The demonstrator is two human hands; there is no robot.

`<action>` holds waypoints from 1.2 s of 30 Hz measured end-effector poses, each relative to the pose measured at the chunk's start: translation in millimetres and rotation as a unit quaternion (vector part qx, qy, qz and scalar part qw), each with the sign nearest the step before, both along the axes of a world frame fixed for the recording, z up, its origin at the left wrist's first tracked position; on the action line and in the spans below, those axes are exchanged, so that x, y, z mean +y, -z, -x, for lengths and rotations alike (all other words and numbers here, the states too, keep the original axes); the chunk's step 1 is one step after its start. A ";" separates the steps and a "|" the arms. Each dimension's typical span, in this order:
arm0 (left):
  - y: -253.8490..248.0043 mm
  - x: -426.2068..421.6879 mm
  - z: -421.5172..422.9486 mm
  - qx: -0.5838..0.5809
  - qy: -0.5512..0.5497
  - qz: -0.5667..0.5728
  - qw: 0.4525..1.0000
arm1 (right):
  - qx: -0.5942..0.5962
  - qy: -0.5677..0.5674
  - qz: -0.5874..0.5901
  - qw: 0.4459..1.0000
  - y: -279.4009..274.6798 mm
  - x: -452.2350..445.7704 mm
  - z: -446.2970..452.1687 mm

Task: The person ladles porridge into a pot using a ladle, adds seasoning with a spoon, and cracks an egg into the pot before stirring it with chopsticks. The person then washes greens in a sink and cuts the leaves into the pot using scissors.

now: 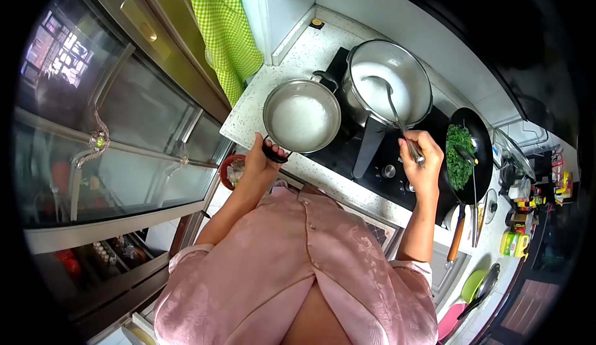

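Note:
My left hand grips the black handle of a steel pan, which holds a thin pale layer at its bottom and sits at the counter's left part. In my right hand is the handle of a metal ladle, its bowl end inside a deep steel pot. Whitish liquid fills the lower part of that pot. The pot stands on the black stove, its long dark handle pointing toward me. Right of my right hand lies a black wok with chopped greens and a utensil in it.
A green checked cloth hangs at the upper left, beside glass-fronted doors. Below the counter edge sits a reddish bin. Bottles, a glass lid and a green bowl stand at the right.

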State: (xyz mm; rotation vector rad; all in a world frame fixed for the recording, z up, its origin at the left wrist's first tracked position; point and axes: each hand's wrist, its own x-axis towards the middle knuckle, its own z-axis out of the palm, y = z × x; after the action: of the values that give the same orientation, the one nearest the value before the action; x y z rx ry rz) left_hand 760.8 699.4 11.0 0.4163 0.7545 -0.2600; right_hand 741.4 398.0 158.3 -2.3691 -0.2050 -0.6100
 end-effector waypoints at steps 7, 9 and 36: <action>6.3 7.5 -4.7 -0.032 0.005 0.063 0.997 | 0.065 0.044 -0.060 0.995 12.7 1.4 3.9; 5.0 10.0 -8.7 -0.015 0.027 0.051 0.998 | 0.077 0.063 -0.080 0.992 15.3 4.2 7.8; -3.1 37.7 -14.6 -0.090 0.102 -0.188 0.973 | -0.010 0.149 -0.143 0.978 14.4 22.2 -50.4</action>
State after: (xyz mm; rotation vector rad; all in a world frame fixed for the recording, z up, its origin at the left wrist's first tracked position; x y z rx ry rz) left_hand 775.4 737.2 14.1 0.8678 0.5817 -0.2674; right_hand 791.8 420.1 144.0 -2.1289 0.2225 -0.7491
